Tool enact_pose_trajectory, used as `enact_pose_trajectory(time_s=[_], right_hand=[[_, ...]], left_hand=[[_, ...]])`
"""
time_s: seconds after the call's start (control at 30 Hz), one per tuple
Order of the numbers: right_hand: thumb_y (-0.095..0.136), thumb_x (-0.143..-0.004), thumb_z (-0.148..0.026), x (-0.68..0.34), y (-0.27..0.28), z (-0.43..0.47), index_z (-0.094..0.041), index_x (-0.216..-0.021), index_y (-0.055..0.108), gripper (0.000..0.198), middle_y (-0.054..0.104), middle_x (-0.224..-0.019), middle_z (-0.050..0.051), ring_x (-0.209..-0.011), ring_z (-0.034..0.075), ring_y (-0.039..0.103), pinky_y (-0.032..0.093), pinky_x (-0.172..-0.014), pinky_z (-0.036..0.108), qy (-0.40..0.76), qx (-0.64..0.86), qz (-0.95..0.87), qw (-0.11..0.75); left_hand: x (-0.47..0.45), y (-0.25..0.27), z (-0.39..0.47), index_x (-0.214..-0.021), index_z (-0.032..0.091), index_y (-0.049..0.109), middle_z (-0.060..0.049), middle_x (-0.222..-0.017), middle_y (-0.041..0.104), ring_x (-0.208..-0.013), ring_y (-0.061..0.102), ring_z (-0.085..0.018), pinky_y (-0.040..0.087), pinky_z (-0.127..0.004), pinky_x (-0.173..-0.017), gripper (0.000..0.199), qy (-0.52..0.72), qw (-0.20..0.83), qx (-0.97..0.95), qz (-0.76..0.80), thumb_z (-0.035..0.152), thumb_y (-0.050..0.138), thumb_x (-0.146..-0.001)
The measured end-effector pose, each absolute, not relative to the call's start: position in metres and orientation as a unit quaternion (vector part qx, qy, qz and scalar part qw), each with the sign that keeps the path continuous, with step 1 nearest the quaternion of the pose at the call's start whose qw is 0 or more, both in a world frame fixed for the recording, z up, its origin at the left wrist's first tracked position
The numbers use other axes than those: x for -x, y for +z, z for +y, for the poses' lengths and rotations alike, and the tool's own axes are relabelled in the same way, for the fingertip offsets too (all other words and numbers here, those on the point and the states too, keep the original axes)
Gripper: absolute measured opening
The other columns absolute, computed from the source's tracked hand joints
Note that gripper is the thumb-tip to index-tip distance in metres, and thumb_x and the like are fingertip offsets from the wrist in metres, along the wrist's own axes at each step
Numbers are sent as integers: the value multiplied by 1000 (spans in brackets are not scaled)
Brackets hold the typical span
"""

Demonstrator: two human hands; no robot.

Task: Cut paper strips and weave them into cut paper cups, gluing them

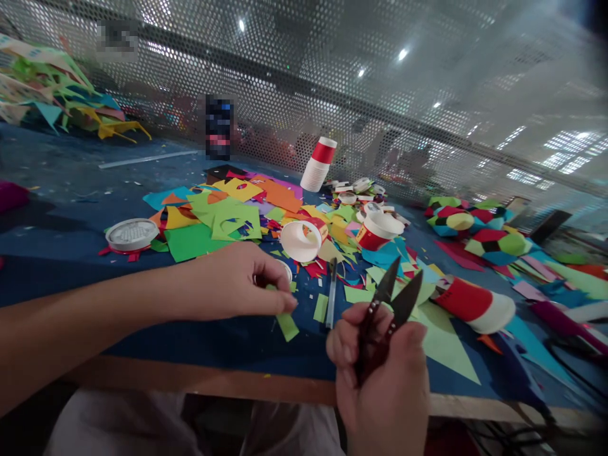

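Observation:
My left hand (247, 278) pinches a small light-green paper strip (287, 327) above the table's near edge. In my right hand (384, 380) is a pair of dark thread snips (387, 310), blades apart and pointing up and away from me. Between the hands lie another light-green paper strip (321, 308) and a slim clear-and-dark pen-like tool (332, 294). Just beyond my left fingers, a small white round lid (285, 271) is partly hidden. A paper cup (303, 241) rests on its side with its mouth towards me, in a heap of coloured paper scraps (237, 212).
A stack of paper cups (318, 164) stands near the perforated metal screen (266, 95). Another cup (475, 305) lies at right, near coloured paper balls (496, 244). A round tin (132, 235) sits at left. Cut paper (52, 95) is piled far left.

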State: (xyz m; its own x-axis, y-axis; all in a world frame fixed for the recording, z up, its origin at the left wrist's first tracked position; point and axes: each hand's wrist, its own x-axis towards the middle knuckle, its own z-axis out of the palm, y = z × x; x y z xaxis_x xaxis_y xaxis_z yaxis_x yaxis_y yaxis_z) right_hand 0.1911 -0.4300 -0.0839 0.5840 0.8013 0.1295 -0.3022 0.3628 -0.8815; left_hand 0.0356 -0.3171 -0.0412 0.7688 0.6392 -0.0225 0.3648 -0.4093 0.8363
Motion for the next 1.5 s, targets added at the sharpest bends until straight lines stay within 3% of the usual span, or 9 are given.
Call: enact_pose_trajectory(time_s=[0.17,0.37,0.5,0.67,0.87,1.03,1.23,1.37,1.5], right_hand=[[73,-70,-68,-190,-79,-428,-18,-64,71,50,46,-43,-4,-36,6,36,27,-35,18,339,424,-278,793],[70,-69,-73,-196,-77,-430,-19,-61,67,54,45,-40,-6,-33,7,33,30,-33,20,288,409,-272,822],[69,-67,-73,-203,-74,-434,-20,-57,63,54,43,-38,-6,-32,8,33,34,-34,21,269,427,-239,830],[72,-61,-75,-207,-72,-434,-19,-56,64,56,44,-38,-5,-32,8,34,30,-32,21,260,429,-244,830],[72,-66,-71,-206,-76,-434,-18,-62,67,53,47,-41,-5,-35,8,37,24,-31,18,277,431,-255,820],[62,-79,-65,-209,-84,-434,-19,-67,60,47,63,-55,-1,-33,6,37,25,-31,19,297,431,-320,789],[81,-71,-34,-231,-89,-432,-22,-74,49,35,73,-86,2,-42,6,42,35,-42,23,223,588,-377,680],[78,-71,-35,-241,-88,-429,-23,-74,47,33,67,-73,0,-54,12,51,41,-52,28,215,642,-446,585],[74,-74,-31,-243,-90,-429,-24,-73,44,31,57,-64,-5,-56,13,51,42,-56,28,210,623,-448,606]], left_hand=[[-35,-54,-316,-81,23,74,0,-80,67,-73,62,-17,38,-26,-62,11,78,239,-928,274,34,72,-80],[-43,-56,-317,-109,23,69,-5,-108,62,-97,61,-24,44,-31,-75,40,173,149,-944,237,39,82,-75],[-62,-48,-317,-103,22,73,-6,-105,63,-102,60,-25,45,-37,-89,22,158,148,-947,237,36,73,-86],[-95,-45,-318,-108,21,73,-9,-107,65,-106,59,-28,46,-40,-92,30,72,143,-956,244,38,72,-85],[-113,-44,-316,-97,18,72,-9,-105,67,-106,59,-29,48,-34,-85,31,35,176,-945,274,36,81,-73],[-109,-43,-310,-86,18,71,-2,-85,70,-82,63,-19,44,-25,-69,7,61,247,-922,293,21,67,-80],[-102,-37,-306,-86,16,70,0,-79,69,-70,60,-13,42,-21,-61,10,124,348,-884,287,25,67,-81],[-103,-36,-306,-86,16,70,0,-76,69,-66,59,-12,43,-21,-59,12,162,394,-856,292,26,68,-80],[-100,-38,-305,-87,16,73,-1,-78,72,-70,62,-13,44,-21,-62,15,184,405,-845,296,28,68,-80]])
